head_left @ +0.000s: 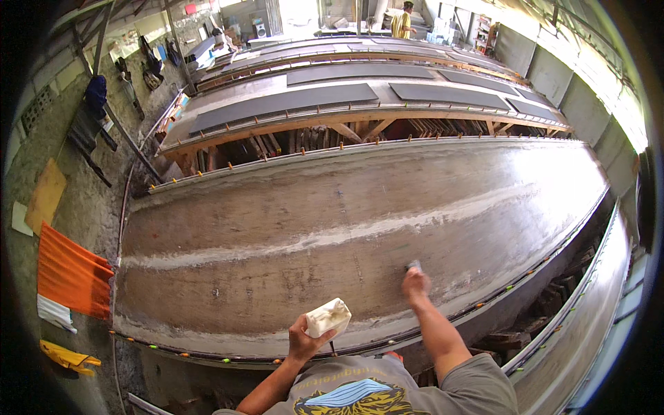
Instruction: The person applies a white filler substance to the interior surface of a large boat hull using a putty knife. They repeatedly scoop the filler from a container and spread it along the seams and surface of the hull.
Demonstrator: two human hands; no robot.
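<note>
My left hand (302, 342) is closed around a cream-white boxy container (328, 317), held up over the near edge of the long table (228, 221). A dark thin stick or handle shows just below the container. My right hand (416, 285) reaches out over the tabletop, its fingers closed on a small greyish thing (414, 265) at or just above the surface. The kind of that thing is too small and blurred to make out. The brown tabletop looks worn, with a pale streak along its length and a wet-looking shine at the far right.
Small coloured pegs line the table's edges. Beyond stand more long tables bearing dark flat panels (283, 105). At left, an orange cloth (72, 270) and yellow gloves (69, 356) hang by the wall. Another table (581, 346) lies at right. A person (401, 22) stands far back.
</note>
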